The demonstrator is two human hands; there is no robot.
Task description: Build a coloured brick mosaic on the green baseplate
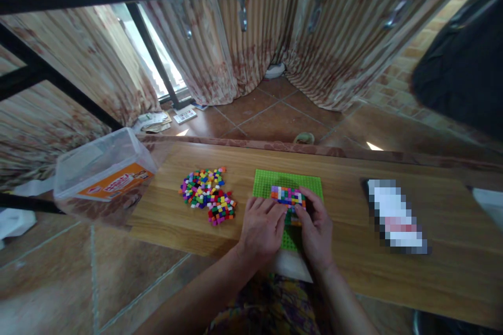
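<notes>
A green studded baseplate lies on the wooden table. On it stands a low block of multicoloured toy bricks, its top rows purple, white, orange and blue. My left hand rests over the plate's left side, its fingers bent and their tips at the near left of the block. Whatever those fingertips pinch is hidden. Around the block's right side curls my right hand, thumb at the near edge and fingers beyond. Left of my hands lie piles of small loose bricks in many colours.
A clear plastic box with an orange label stands at the table's left end. A phone, its screen pixelated, lies right of the baseplate. Metal clips hang from a dark bar overhead. Curtains hang beyond the table.
</notes>
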